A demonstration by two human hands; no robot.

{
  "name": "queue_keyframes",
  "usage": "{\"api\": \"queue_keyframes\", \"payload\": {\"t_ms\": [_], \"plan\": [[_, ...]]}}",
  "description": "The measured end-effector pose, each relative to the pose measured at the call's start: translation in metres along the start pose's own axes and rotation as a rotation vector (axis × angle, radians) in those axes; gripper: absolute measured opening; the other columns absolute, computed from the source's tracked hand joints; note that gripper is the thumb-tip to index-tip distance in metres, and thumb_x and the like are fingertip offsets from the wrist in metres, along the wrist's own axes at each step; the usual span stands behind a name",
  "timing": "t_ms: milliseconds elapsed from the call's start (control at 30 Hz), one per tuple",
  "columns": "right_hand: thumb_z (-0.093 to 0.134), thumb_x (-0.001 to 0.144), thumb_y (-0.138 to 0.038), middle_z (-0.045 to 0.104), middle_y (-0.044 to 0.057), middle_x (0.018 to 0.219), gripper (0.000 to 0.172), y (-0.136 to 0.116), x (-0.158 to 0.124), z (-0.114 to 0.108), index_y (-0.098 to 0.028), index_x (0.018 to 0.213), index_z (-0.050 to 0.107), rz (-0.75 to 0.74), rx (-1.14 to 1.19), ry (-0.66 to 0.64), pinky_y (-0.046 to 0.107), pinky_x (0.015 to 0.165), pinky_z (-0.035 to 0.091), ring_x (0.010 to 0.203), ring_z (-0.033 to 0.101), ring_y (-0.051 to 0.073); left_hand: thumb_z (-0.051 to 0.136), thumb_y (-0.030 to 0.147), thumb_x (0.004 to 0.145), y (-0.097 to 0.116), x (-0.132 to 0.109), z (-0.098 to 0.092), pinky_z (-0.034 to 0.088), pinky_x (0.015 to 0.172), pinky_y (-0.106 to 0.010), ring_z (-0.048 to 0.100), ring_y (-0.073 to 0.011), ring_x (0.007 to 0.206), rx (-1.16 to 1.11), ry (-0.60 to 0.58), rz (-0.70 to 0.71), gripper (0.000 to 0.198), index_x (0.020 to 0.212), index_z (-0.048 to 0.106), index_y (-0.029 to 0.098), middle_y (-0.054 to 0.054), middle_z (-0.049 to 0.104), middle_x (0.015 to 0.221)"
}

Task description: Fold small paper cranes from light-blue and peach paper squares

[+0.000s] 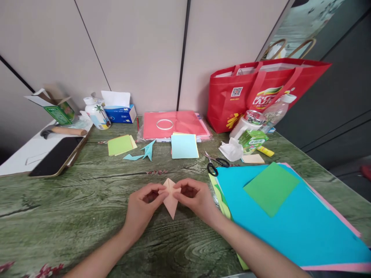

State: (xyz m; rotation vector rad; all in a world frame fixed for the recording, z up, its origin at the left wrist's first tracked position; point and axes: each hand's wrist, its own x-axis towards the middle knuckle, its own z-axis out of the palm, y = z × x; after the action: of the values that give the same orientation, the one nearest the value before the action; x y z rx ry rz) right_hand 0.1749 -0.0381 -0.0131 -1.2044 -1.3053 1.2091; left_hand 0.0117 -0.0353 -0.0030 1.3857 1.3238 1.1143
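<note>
Between my hands is a pale pink piece of folded paper (171, 204), kite-shaped with its long point towards me. My left hand (146, 202) pinches its left corner between thumb and fingers. On the other side, my right hand (197, 199) pinches the right corner the same way. Beyond the hands lie a folded blue paper figure (148, 151), a stack of light blue square paper (184, 146) and a stack of green square paper (120, 145). A pair of scissors (216, 162) with black handles rests to the right, blades apart.
Large blue sheets (261, 239) with a green square (271, 189) on top cover the right side. A red bag (226, 100), white jar (246, 123) and crumpled tissue (232, 149) stand behind. At left are a phone (56, 156), hammer (65, 131) and tissue box (120, 114).
</note>
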Motion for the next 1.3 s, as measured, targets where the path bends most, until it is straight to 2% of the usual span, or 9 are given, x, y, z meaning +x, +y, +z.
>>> {"api": "queue_keyframes", "payload": {"t_ms": [200, 300, 433, 600, 933, 1033, 1133, 1233, 1300], "plan": [[0.067, 0.065, -0.025, 0.056, -0.002, 0.058, 0.013, -0.002, -0.001, 0.0, -0.017, 0.074, 0.063, -0.003, -0.001, -0.011, 0.02, 0.046, 0.037, 0.051, 0.048, 0.009, 0.07, 0.026, 0.065, 0.003, -0.003, 0.001, 0.05, 0.055, -0.022, 0.061, -0.015, 0.062, 0.039, -0.011, 0.042, 0.011, 0.074, 0.071, 0.019, -0.001, 0.068, 0.07], [0.068, 0.065, -0.026, 0.06, 0.0, 0.063, 0.013, -0.005, -0.003, 0.0, -0.017, 0.074, 0.065, -0.029, -0.026, 0.019, 0.021, 0.048, 0.039, 0.054, 0.051, 0.01, 0.069, 0.025, 0.066, 0.005, -0.004, 0.001, 0.05, 0.057, -0.023, 0.061, -0.0152, 0.063, 0.084, -0.002, 0.113, 0.01, 0.074, 0.071, 0.02, -0.002, 0.068, 0.071], [0.069, 0.067, -0.024, 0.062, 0.001, 0.064, 0.011, -0.011, -0.006, 0.0, -0.018, 0.075, 0.07, -0.1, -0.114, 0.045, 0.022, 0.049, 0.041, 0.055, 0.053, 0.012, 0.068, 0.024, 0.07, 0.004, -0.005, 0.001, 0.049, 0.06, -0.023, 0.06, -0.0142, 0.064, 0.142, 0.021, 0.226, 0.01, 0.078, 0.072, 0.022, 0.0, 0.068, 0.072], [0.066, 0.071, -0.021, 0.06, 0.001, 0.062, 0.01, -0.012, -0.009, 0.001, -0.02, 0.08, 0.072, -0.226, -0.225, 0.066, 0.022, 0.049, 0.04, 0.056, 0.053, 0.012, 0.064, 0.024, 0.075, 0.001, -0.008, 0.0, 0.047, 0.059, -0.023, 0.058, -0.0128, 0.062, 0.196, 0.0, 0.283, 0.01, 0.082, 0.072, 0.023, 0.0, 0.065, 0.072], [0.063, 0.074, -0.021, 0.058, 0.003, 0.073, 0.011, -0.012, -0.007, -0.005, -0.021, 0.081, 0.071, -0.226, -0.226, -0.023, 0.022, 0.052, 0.043, 0.063, 0.054, 0.012, 0.058, 0.021, 0.081, 0.003, -0.008, -0.001, 0.042, 0.051, -0.02, 0.054, -0.0103, 0.059, 0.295, -0.033, 0.487, 0.012, 0.085, 0.069, 0.021, 0.0, 0.059, 0.07], [0.062, 0.073, -0.02, 0.061, 0.004, 0.08, 0.009, -0.014, -0.007, -0.004, -0.02, 0.077, 0.07, -0.195, -0.216, -0.048, 0.022, 0.053, 0.044, 0.066, 0.056, 0.013, 0.057, 0.02, 0.081, 0.005, -0.009, -0.001, 0.042, 0.052, -0.02, 0.053, -0.01, 0.059, 0.325, -0.054, 0.462, 0.011, 0.081, 0.067, 0.02, 0.0, 0.057, 0.069], [0.061, 0.073, -0.019, 0.064, 0.002, 0.069, 0.006, -0.014, -0.008, -0.002, -0.018, 0.071, 0.066, -0.122, -0.207, -0.072, 0.023, 0.054, 0.044, 0.061, 0.057, 0.013, 0.059, 0.022, 0.079, 0.007, -0.008, -0.001, 0.045, 0.059, -0.022, 0.055, -0.0119, 0.065, 0.289, -0.092, 0.378, 0.008, 0.077, 0.066, 0.019, -0.001, 0.056, 0.073], [0.061, 0.071, -0.023, 0.065, 0.001, 0.066, 0.007, -0.013, -0.008, 0.0, -0.017, 0.069, 0.064, -0.056, -0.115, -0.046, 0.022, 0.053, 0.045, 0.059, 0.057, 0.013, 0.061, 0.025, 0.076, 0.009, -0.007, -0.001, 0.049, 0.07, -0.026, 0.06, -0.0163, 0.079, 0.134, -0.142, 0.229, 0.009, 0.082, 0.065, 0.019, -0.004, 0.062, 0.084], [0.062, 0.071, -0.025, 0.065, 0.002, 0.068, 0.009, -0.012, -0.007, -0.001, -0.017, 0.072, 0.064, -0.028, -0.042, -0.018, 0.022, 0.052, 0.045, 0.058, 0.057, 0.013, 0.061, 0.026, 0.075, 0.01, -0.006, -0.002, 0.05, 0.07, -0.027, 0.062, -0.0174, 0.081, 0.033, -0.155, 0.094, 0.014, 0.087, 0.065, 0.02, -0.004, 0.067, 0.087]]}}
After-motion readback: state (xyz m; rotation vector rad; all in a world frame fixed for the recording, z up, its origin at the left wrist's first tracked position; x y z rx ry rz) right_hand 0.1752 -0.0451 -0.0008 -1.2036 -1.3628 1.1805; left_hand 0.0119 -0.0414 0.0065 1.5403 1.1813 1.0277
